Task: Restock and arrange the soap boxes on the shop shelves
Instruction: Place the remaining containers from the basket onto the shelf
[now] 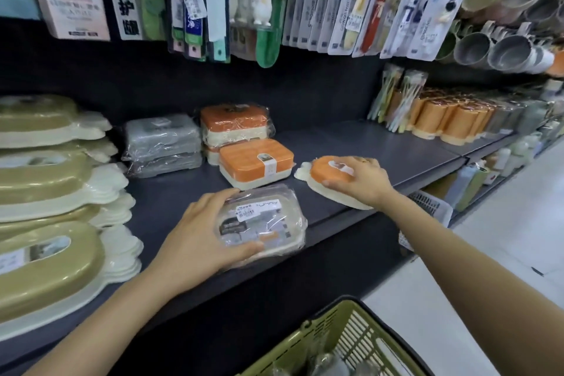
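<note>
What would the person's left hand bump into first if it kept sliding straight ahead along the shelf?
Probably the single orange soap box. The left hand holds a wrapped clear soap box and points up the shelf toward it. Depth is hard to judge, so the line could pass just beside it.

1. Toothbrush packs (335, 0) hang in a row above the shelf.
2. Grey mugs (488, 50) line the upper right.
3. Orange cups (451, 119) stand beneath them.
4. A green basket (351, 342) sits below.

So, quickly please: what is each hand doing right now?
Left hand: grips the wrapped grey soap box at the shelf edge.
Right hand: holds the orange soap dish on the shelf.
</note>
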